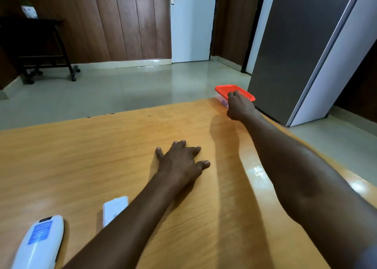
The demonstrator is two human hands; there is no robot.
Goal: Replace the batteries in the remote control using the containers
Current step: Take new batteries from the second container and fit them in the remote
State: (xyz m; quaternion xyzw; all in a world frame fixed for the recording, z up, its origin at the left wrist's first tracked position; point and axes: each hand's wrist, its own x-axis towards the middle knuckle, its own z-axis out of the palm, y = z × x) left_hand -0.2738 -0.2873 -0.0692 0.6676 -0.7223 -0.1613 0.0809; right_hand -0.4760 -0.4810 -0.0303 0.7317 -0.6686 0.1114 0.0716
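A clear container with a red lid (pixel 226 89) stands at the far right corner of the wooden table (pixel 81 156). My right hand (pixel 239 105) reaches out to it and its fingers curl over the near side of the lid. My left hand (pixel 181 160) lies flat on the table's middle, fingers spread, holding nothing. A white remote control (pixel 40 242) lies face down at the near left, showing a blue label. Its white battery cover (pixel 113 208) lies beside it, partly hidden by my left forearm.
The table's far edge and right edge run close to the container. Beyond the table are a tiled floor, a grey refrigerator (pixel 295 50) at the right, a white door (pixel 191 24), and a dark wheeled stand (pixel 40 50) at the far left.
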